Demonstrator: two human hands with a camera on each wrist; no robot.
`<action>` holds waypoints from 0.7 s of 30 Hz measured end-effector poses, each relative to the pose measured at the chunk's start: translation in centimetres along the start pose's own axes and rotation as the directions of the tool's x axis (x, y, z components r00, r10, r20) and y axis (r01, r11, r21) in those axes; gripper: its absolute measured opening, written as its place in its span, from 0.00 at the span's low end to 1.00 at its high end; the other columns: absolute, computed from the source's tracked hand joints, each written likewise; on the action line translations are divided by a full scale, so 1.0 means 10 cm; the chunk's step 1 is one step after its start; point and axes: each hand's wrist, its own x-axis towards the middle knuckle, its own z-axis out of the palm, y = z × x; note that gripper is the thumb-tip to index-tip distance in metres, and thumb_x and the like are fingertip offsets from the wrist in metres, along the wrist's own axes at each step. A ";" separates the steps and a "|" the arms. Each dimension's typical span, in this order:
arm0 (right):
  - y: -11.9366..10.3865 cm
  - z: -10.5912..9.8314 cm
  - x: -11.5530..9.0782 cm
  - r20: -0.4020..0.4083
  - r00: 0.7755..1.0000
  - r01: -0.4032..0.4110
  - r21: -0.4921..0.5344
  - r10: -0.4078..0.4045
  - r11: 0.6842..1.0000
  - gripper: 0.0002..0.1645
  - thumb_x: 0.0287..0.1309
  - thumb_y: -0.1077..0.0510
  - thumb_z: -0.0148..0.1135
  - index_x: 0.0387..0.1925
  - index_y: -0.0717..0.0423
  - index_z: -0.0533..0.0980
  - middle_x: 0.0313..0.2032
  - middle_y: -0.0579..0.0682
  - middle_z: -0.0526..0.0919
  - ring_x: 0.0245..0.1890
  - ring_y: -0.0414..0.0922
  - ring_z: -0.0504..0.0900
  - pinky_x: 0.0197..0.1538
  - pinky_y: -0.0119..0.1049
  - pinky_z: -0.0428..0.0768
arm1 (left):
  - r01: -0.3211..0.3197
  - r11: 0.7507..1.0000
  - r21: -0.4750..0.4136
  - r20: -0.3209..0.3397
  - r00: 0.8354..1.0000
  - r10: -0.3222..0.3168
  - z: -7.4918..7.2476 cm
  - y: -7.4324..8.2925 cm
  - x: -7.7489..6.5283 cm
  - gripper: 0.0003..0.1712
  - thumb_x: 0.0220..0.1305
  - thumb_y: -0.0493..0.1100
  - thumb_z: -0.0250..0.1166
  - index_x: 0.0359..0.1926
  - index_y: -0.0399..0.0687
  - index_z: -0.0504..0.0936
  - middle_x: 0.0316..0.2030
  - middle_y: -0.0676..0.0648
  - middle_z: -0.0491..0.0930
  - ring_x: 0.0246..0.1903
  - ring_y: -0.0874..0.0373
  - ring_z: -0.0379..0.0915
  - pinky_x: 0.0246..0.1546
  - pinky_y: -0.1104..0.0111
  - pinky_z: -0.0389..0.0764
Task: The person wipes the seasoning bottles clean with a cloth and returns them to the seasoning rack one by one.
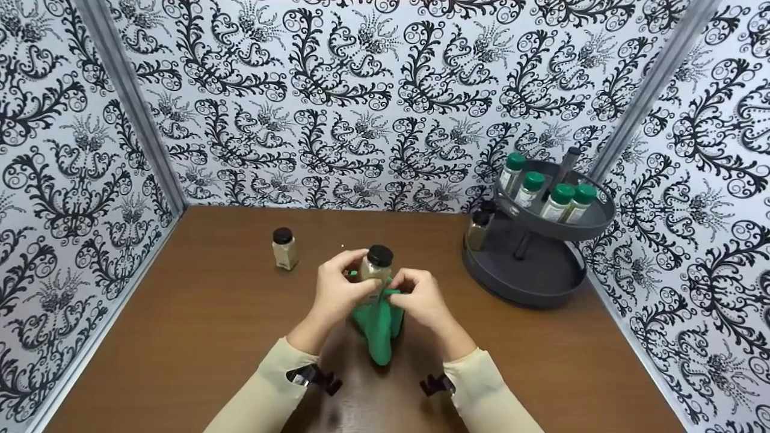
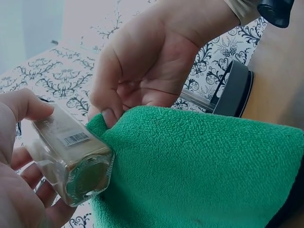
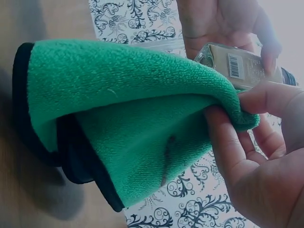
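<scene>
A glass spice jar (image 2: 71,147) with a black lid and a pale label with a barcode is gripped by my left hand (image 1: 341,282). In the head view the spice jar (image 1: 376,263) stands lid up, above the table. My right hand (image 1: 423,297) pinches a corner of a green cloth (image 1: 379,331) with dark edging. The cloth (image 3: 128,95) hangs down in folds from the fingers, close beside the jar; a dark stain marks it in the right wrist view. In the left wrist view my right hand (image 2: 142,61) shows thumb and fingers on the cloth's edge.
Another black-lidded spice jar (image 1: 284,248) stands on the brown table (image 1: 198,313) at the back left. At the back right is a dark two-tier turntable (image 1: 523,288). Several green-capped jars (image 1: 554,201) sit on its upper tier, and a black-lidded jar (image 1: 478,231) on its lower tier.
</scene>
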 end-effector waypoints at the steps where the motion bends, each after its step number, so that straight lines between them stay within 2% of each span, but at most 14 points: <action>1: 0.00 0.00 0.00 0.004 1.000 0.000 0.000 0.000 1.000 0.06 0.47 0.74 0.67 0.28 0.65 0.83 0.27 0.57 0.85 0.26 0.36 0.77 0.34 0.29 0.77 | 0.002 1.000 0.000 -0.002 1.000 -0.002 0.00 0.00 0.00 0.27 0.47 0.32 0.78 0.53 0.45 0.90 0.41 0.42 0.90 0.38 0.59 0.84 0.37 0.70 0.86; 5: -0.04 -0.03 0.00 -0.033 0.999 0.005 0.033 -0.004 0.999 0.06 0.46 0.75 0.67 0.28 0.67 0.83 0.26 0.53 0.84 0.25 0.36 0.77 0.32 0.28 0.77 | 0.016 1.000 0.004 0.009 1.000 -0.016 0.02 0.01 -0.01 0.27 0.46 0.33 0.79 0.53 0.43 0.90 0.41 0.42 0.90 0.39 0.59 0.84 0.39 0.70 0.87; 9: -0.12 -0.05 0.00 -0.169 0.985 0.040 0.119 -0.020 0.992 0.06 0.44 0.78 0.66 0.28 0.70 0.83 0.26 0.46 0.84 0.27 0.36 0.79 0.33 0.27 0.78 | 0.016 1.000 0.027 0.059 0.998 -0.018 0.02 0.03 -0.01 0.28 0.45 0.34 0.79 0.53 0.41 0.90 0.41 0.42 0.90 0.39 0.58 0.84 0.41 0.69 0.87; 12: -0.19 -0.05 -0.02 -0.298 0.954 0.107 0.198 -0.044 0.974 0.08 0.44 0.79 0.67 0.28 0.69 0.83 0.28 0.47 0.85 0.30 0.36 0.82 0.36 0.27 0.81 | 0.004 0.999 0.043 0.109 0.994 -0.009 0.01 0.03 0.00 0.29 0.44 0.34 0.78 0.53 0.40 0.89 0.41 0.41 0.90 0.39 0.58 0.85 0.42 0.67 0.88; 16: -0.27 -0.05 -0.05 -0.449 0.884 0.260 0.236 -0.132 0.937 0.13 0.45 0.81 0.68 0.28 0.64 0.84 0.30 0.53 0.85 0.33 0.37 0.85 0.39 0.27 0.84 | 0.009 0.999 0.038 0.167 0.986 -0.015 0.01 0.03 0.00 0.29 0.44 0.34 0.78 0.54 0.40 0.89 0.40 0.41 0.90 0.38 0.58 0.86 0.43 0.66 0.89; 19: -0.29 -0.03 -0.07 -0.502 0.840 0.347 0.206 -0.206 0.915 0.16 0.45 0.82 0.68 0.29 0.62 0.85 0.32 0.55 0.85 0.35 0.37 0.86 0.38 0.27 0.85 | 0.023 0.999 0.033 0.181 0.983 -0.029 0.02 0.05 0.00 0.28 0.45 0.34 0.77 0.53 0.42 0.90 0.39 0.41 0.89 0.37 0.57 0.86 0.43 0.66 0.89; 21: -0.29 -0.02 -0.07 -0.502 0.837 0.356 0.198 -0.218 0.913 0.15 0.46 0.83 0.68 0.29 0.63 0.85 0.32 0.55 0.85 0.36 0.37 0.86 0.38 0.27 0.85 | 0.022 0.999 0.039 0.166 0.986 -0.028 0.02 0.06 0.00 0.27 0.45 0.34 0.76 0.52 0.43 0.90 0.39 0.42 0.89 0.37 0.56 0.86 0.43 0.65 0.90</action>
